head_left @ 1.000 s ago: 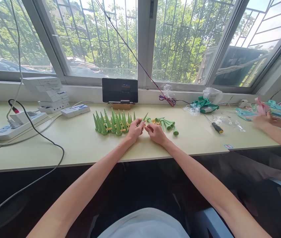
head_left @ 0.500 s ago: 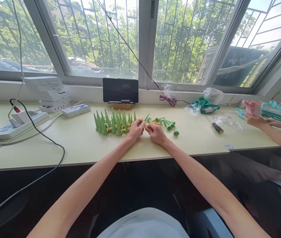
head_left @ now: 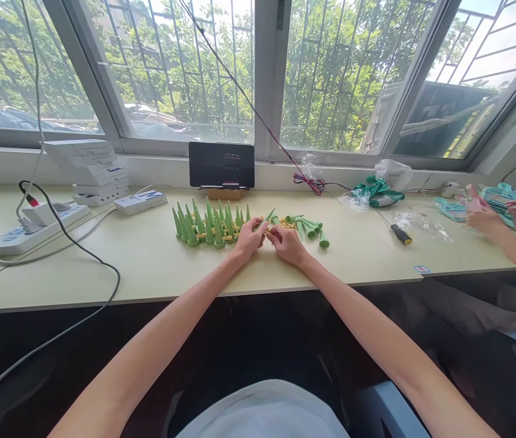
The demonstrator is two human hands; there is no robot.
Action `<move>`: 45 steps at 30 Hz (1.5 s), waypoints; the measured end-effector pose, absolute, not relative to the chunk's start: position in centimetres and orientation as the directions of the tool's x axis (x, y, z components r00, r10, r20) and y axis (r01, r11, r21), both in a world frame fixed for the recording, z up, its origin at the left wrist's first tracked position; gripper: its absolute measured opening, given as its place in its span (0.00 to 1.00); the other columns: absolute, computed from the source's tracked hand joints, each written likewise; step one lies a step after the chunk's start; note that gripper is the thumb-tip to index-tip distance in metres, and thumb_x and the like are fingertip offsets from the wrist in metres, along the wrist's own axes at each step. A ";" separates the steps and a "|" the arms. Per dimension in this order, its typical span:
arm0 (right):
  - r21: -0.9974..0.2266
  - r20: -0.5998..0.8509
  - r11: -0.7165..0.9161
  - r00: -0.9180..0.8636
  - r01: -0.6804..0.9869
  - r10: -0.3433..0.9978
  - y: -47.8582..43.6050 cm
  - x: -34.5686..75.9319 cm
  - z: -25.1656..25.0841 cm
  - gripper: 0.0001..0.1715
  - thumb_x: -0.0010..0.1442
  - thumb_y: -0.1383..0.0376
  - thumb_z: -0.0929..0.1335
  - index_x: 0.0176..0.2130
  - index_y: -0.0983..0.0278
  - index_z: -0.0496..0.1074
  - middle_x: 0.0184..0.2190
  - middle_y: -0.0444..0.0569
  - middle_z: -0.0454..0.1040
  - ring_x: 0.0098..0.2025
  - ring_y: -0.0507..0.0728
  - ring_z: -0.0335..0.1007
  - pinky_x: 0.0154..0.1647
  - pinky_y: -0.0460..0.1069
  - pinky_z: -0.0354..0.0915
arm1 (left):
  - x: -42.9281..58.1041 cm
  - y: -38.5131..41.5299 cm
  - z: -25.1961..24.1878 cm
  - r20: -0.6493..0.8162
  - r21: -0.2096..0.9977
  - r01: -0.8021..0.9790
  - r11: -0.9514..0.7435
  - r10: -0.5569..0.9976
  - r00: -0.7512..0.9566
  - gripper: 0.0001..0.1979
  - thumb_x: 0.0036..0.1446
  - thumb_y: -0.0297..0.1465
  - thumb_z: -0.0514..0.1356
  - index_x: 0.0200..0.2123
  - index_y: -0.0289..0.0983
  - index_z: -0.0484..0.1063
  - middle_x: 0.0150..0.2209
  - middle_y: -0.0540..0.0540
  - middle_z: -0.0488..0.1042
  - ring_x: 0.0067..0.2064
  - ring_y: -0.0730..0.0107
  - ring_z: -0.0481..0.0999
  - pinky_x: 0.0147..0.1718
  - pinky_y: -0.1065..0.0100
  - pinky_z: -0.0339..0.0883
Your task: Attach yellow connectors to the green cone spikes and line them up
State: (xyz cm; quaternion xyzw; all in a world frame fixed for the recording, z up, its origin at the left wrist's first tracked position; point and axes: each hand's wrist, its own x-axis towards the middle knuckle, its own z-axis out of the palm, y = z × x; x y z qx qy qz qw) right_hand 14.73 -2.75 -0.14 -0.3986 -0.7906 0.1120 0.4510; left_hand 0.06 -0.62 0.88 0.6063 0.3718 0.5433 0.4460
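Note:
My left hand (head_left: pixel 250 238) is closed round a green plastic cone (head_left: pixel 269 215), whose pointed end sticks up past the fingers. My right hand (head_left: pixel 287 241) meets it in a pinch; whatever is between its fingertips is too small and covered to name. Left of my hands, several green cones (head_left: pixel 219 234) stand upright in rows, with small yellow pieces (head_left: pixel 230 238) at their lower parts. To the right, more green cones (head_left: pixel 311 227) lie on their sides. Loose yellow pieces (head_left: pixel 288 223) are heaped behind my right hand.
A tablet (head_left: pixel 222 165) leans on a stand by the window. White boxes (head_left: pixel 98 173) and a power strip (head_left: pixel 32 231) sit at left. A screwdriver (head_left: pixel 401 234), plastic wrap (head_left: pixel 417 224) and green bags (head_left: pixel 380 193) lie at right. A co-worker's hands (head_left: pixel 488 220) hold something pink.
My hands stay nearly in place, still together at the cone. At far right, the co-worker's hands have moved rightward and apart.

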 end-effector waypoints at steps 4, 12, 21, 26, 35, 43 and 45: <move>-0.540 0.621 0.650 -0.268 0.534 0.736 -2.6 14.8 -0.2 0.11 0.65 0.60 0.62 0.32 0.62 0.67 0.27 0.46 0.72 0.26 0.52 0.63 0.33 0.47 0.57 | 0.0 -0.8 1.1 0.325 0.946 -0.033 -0.323 0.937 0.128 0.14 0.52 0.40 0.64 0.33 0.35 0.70 0.27 0.50 0.69 0.19 0.82 0.61 0.14 0.75 0.56; -0.568 0.616 0.640 -0.249 0.517 0.748 -2.5 14.8 -0.2 0.12 0.64 0.61 0.61 0.30 0.62 0.65 0.24 0.44 0.70 0.25 0.52 0.62 0.32 0.47 0.58 | 0.1 -1.0 1.4 0.311 0.948 -0.104 -0.299 0.942 0.123 0.15 0.48 0.39 0.66 0.33 0.35 0.70 0.29 0.49 0.71 0.22 0.80 0.65 0.15 0.75 0.59; -0.621 0.607 0.602 -0.179 0.502 0.775 -2.2 14.9 -0.2 0.13 0.63 0.58 0.63 0.30 0.62 0.65 0.23 0.45 0.71 0.24 0.52 0.63 0.30 0.47 0.58 | 0.0 -0.9 1.1 0.421 0.903 0.041 -0.428 0.899 0.119 0.13 0.49 0.40 0.65 0.34 0.37 0.73 0.28 0.49 0.72 0.26 0.74 0.68 0.21 0.74 0.63; -0.622 0.604 0.575 -0.142 0.532 0.784 -2.0 14.9 -0.2 0.12 0.62 0.59 0.63 0.29 0.62 0.64 0.22 0.45 0.70 0.24 0.53 0.63 0.29 0.47 0.58 | -0.1 -0.7 1.0 0.531 0.801 0.277 -0.531 0.843 0.079 0.09 0.53 0.37 0.62 0.30 0.38 0.75 0.27 0.48 0.73 0.29 0.71 0.70 0.26 0.73 0.62; -0.608 0.599 0.529 -0.096 0.592 0.795 -1.6 15.1 -0.6 0.08 0.61 0.62 0.63 0.31 0.62 0.65 0.25 0.46 0.72 0.26 0.54 0.65 0.31 0.48 0.59 | 0.0 -0.6 0.9 0.645 0.681 0.411 -0.606 0.763 0.055 0.09 0.51 0.32 0.64 0.21 0.37 0.70 0.23 0.49 0.69 0.25 0.73 0.63 0.27 0.71 0.55; -0.599 0.572 0.491 -0.091 0.632 0.815 -1.5 15.1 -0.7 0.08 0.61 0.64 0.63 0.31 0.62 0.67 0.27 0.48 0.73 0.28 0.55 0.66 0.33 0.48 0.60 | -0.1 -0.5 0.7 0.601 0.640 0.518 -0.568 0.790 0.124 0.07 0.54 0.32 0.59 0.26 0.37 0.69 0.28 0.48 0.72 0.26 0.71 0.67 0.31 0.68 0.59; -0.591 0.545 0.465 -0.098 0.659 0.832 -1.5 15.1 -0.7 0.08 0.61 0.65 0.63 0.31 0.63 0.68 0.27 0.48 0.73 0.29 0.55 0.67 0.34 0.47 0.60 | -0.1 -0.4 0.5 0.577 0.630 0.543 -0.555 0.802 0.151 0.06 0.55 0.32 0.58 0.28 0.37 0.70 0.29 0.47 0.73 0.28 0.70 0.68 0.31 0.68 0.61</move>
